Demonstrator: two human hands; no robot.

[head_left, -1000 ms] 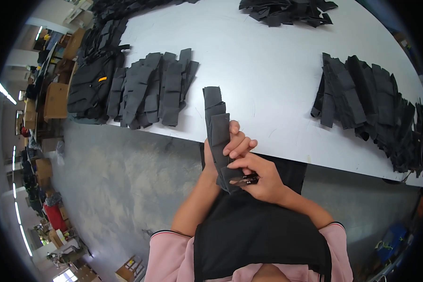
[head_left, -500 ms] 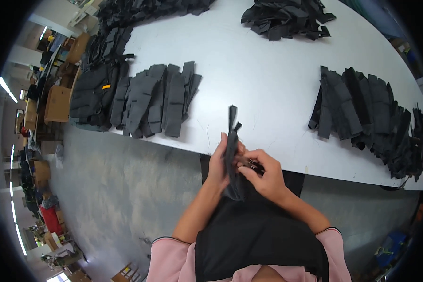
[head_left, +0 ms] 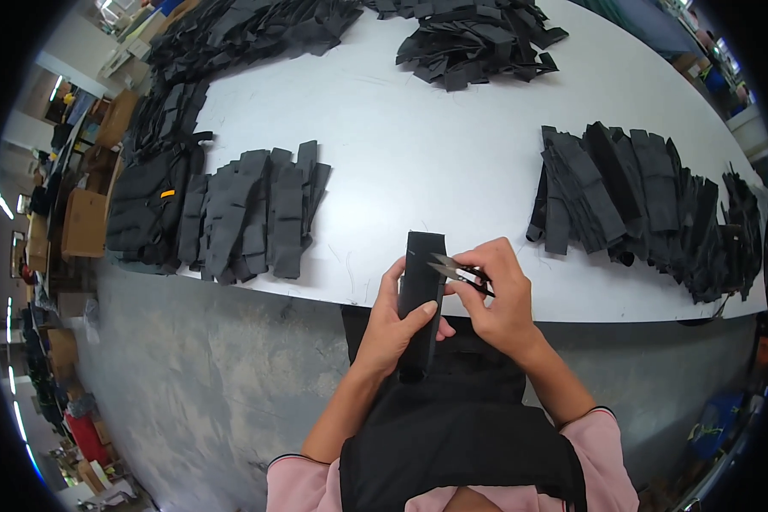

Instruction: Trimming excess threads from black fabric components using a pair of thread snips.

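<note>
My left hand [head_left: 395, 328] grips a narrow black fabric strip [head_left: 420, 275] and holds it upright over the near edge of the white table [head_left: 435, 162]. My right hand [head_left: 497, 294] holds small thread snips [head_left: 454, 271], their blades pointing left and touching the strip's right edge near its top. Both hands are close together just in front of my body. The strip's lower end hangs over my dark apron.
A row of similar black fabric pieces [head_left: 256, 213] lies on the table to the left, another row [head_left: 648, 200] to the right, and a loose pile [head_left: 474, 38] at the far side. Cardboard boxes [head_left: 85, 222] and bags stand on the grey floor at left.
The strip has been turned from edge-on to flat and upright, held higher over the table edge. The snips have come to the strip's upper right edge.
</note>
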